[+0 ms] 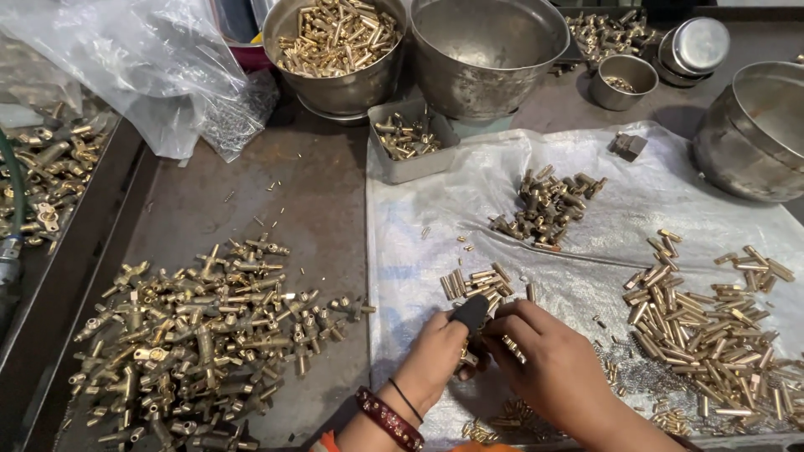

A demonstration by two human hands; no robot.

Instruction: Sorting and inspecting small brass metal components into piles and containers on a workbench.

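Together, both hands [494, 351] pinch small brass fittings [467, 356] over clear plastic sheet [419, 251], left fingers capped black.

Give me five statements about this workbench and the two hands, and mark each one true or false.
1. The left hand holds a small black piece. True.
2. The steel bowl at the top left is empty. False: it is full of brass parts.
3. A clear plastic sheet lies under the hands. True.
4. The right hand rests on the pile of brass fittings. False: that pile is off to the left, apart from both hands.
5. The small grey tray holds brass parts. True.
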